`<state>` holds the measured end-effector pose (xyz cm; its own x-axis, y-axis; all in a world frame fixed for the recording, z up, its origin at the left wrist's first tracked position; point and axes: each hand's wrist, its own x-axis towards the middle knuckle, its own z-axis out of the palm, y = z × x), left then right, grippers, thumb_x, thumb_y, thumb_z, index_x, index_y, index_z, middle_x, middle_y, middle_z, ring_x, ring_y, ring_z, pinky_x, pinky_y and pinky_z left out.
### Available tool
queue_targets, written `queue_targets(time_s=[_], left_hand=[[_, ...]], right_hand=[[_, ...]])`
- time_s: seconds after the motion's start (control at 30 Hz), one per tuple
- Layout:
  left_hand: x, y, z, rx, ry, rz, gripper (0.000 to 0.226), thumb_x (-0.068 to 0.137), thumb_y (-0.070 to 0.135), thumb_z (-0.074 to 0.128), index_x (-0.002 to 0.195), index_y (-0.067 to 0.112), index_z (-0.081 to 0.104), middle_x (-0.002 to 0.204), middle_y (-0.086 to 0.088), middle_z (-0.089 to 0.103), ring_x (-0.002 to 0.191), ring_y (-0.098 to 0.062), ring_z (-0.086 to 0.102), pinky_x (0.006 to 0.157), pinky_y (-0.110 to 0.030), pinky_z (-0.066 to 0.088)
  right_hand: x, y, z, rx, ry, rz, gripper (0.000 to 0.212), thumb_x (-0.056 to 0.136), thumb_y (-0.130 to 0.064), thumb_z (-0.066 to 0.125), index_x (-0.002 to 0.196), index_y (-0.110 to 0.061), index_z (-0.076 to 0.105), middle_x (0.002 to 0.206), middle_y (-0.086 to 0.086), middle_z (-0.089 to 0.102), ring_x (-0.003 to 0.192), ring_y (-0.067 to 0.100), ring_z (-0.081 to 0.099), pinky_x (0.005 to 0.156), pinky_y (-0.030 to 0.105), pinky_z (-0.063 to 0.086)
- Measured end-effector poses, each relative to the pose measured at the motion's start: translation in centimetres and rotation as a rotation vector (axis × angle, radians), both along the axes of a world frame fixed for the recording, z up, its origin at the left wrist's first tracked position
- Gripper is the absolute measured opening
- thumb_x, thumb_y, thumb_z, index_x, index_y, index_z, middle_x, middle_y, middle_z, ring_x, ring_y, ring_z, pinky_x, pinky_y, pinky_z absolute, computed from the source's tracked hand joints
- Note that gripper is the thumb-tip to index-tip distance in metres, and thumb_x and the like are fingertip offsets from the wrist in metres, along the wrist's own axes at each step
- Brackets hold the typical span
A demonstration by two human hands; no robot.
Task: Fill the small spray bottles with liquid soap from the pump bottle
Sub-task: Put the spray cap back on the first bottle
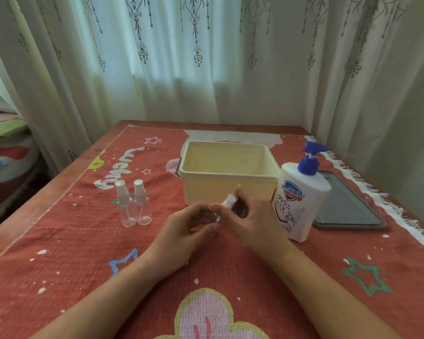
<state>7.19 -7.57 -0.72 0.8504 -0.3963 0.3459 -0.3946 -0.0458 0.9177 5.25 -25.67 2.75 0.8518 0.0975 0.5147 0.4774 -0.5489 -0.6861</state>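
Note:
A small clear spray bottle (224, 206) with a white cap is tilted between my two hands at the table's middle. My left hand (186, 231) curls round its lower body. My right hand (252, 216) pinches its white cap end. Two more small clear spray bottles (132, 204) stand upright side by side to the left, capped. The white pump bottle (301, 199) with a blue pump head stands upright just right of my right hand.
A cream plastic tub (227, 182) sits open behind my hands. A grey tray-like lid (345, 206) lies flat to the right of the pump bottle. A red patterned cloth (83, 253) covers the table. Curtains hang behind.

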Motion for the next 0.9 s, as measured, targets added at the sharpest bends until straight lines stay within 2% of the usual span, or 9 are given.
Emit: queue_targets(time_s=[0.07, 0.13, 0.27, 0.37, 0.5, 0.67, 0.73, 0.83, 0.9], left_hand=[[-0.1, -0.2, 0.1, -0.033, 0.02, -0.012, 0.021, 0.09, 0.004, 0.069, 0.11, 0.009, 0.067, 0.103, -0.009, 0.074, 0.101, -0.023, 0.072, 0.085, -0.035, 0.059], [-0.2, -0.3, 0.2, -0.075, 0.043, -0.025, 0.022, 0.089, 0.002, 0.068, 0.11, 0.006, 0.066, 0.101, -0.007, 0.075, 0.098, -0.018, 0.072, 0.083, -0.029, 0.058], [-0.3, -0.1, 0.5, -0.14, 0.088, -0.034, 0.023, 0.088, 0.004, 0.067, 0.111, 0.004, 0.065, 0.1, -0.005, 0.076, 0.097, -0.014, 0.072, 0.081, -0.026, 0.057], [-0.2, -0.1, 0.5, -0.174, 0.121, -0.043, 0.026, 0.086, 0.008, 0.068, 0.11, 0.004, 0.065, 0.1, -0.006, 0.076, 0.096, -0.014, 0.071, 0.082, -0.027, 0.058], [-0.1, 0.0, 0.3, -0.169, 0.128, -0.046, 0.025, 0.087, 0.007, 0.067, 0.112, 0.004, 0.065, 0.104, -0.013, 0.074, 0.099, -0.019, 0.071, 0.083, -0.031, 0.059], [-0.2, -0.1, 0.3, -0.15, 0.115, -0.045, 0.026, 0.087, 0.009, 0.068, 0.112, 0.002, 0.064, 0.102, -0.013, 0.075, 0.097, -0.019, 0.072, 0.083, -0.03, 0.059], [-0.2, -0.1, 0.3, -0.153, 0.112, -0.048, 0.028, 0.086, 0.011, 0.068, 0.112, 0.002, 0.064, 0.104, -0.013, 0.075, 0.099, -0.021, 0.072, 0.084, -0.031, 0.059], [-0.2, 0.0, 0.5, -0.156, 0.118, -0.039, 0.026, 0.086, 0.011, 0.068, 0.111, 0.004, 0.065, 0.103, -0.012, 0.075, 0.098, -0.018, 0.072, 0.082, -0.028, 0.058], [-0.2, 0.0, 0.5, -0.154, 0.126, -0.042, 0.024, 0.087, 0.008, 0.068, 0.111, 0.003, 0.065, 0.102, -0.01, 0.075, 0.097, -0.017, 0.072, 0.081, -0.029, 0.058]], right_hand=[[0.0, 0.0, 0.1, -0.046, 0.006, -0.026, 0.047, 0.084, -0.063, 0.063, 0.08, -0.016, 0.053, 0.065, -0.001, 0.059, 0.055, 0.006, 0.05, 0.051, 0.029, 0.043], [0.0, -0.2, 0.1, -0.026, 0.041, -0.003, 0.045, 0.085, -0.067, 0.055, 0.093, -0.023, 0.058, 0.077, -0.006, 0.065, 0.067, 0.007, 0.061, 0.061, 0.034, 0.052], [0.2, -1.1, 0.1, 0.129, 0.161, 0.12, 0.035, 0.089, -0.046, 0.059, 0.122, -0.034, 0.063, 0.104, -0.007, 0.065, 0.097, 0.013, 0.063, 0.084, 0.036, 0.057], [0.4, -0.9, 0.2, 0.181, 0.19, 0.173, 0.029, 0.092, -0.033, 0.064, 0.12, -0.033, 0.067, 0.102, 0.0, 0.063, 0.096, 0.023, 0.062, 0.085, 0.046, 0.056], [0.4, -0.5, 0.1, 0.179, 0.177, 0.17, 0.018, 0.088, -0.035, 0.07, 0.104, -0.027, 0.073, 0.089, 0.007, 0.063, 0.084, 0.03, 0.062, 0.076, 0.055, 0.052], [0.2, 0.0, -0.4, 0.204, 0.158, 0.109, 0.025, 0.082, -0.033, 0.079, 0.089, -0.014, 0.064, 0.075, 0.011, 0.064, 0.063, 0.012, 0.053, 0.059, 0.036, 0.046], [0.1, 0.2, -0.5, 0.189, 0.156, 0.104, 0.03, 0.082, -0.037, 0.078, 0.092, -0.014, 0.062, 0.077, 0.011, 0.064, 0.063, 0.011, 0.055, 0.059, 0.031, 0.047], [0.1, 0.0, -0.4, 0.212, 0.175, 0.156, 0.029, 0.086, -0.046, 0.07, 0.105, -0.024, 0.065, 0.089, 0.008, 0.07, 0.082, 0.027, 0.067, 0.075, 0.052, 0.055], [0.1, -0.2, -0.1, 0.222, 0.162, 0.188, 0.03, 0.088, -0.045, 0.066, 0.114, -0.029, 0.067, 0.097, 0.008, 0.07, 0.093, 0.032, 0.067, 0.081, 0.057, 0.052]])
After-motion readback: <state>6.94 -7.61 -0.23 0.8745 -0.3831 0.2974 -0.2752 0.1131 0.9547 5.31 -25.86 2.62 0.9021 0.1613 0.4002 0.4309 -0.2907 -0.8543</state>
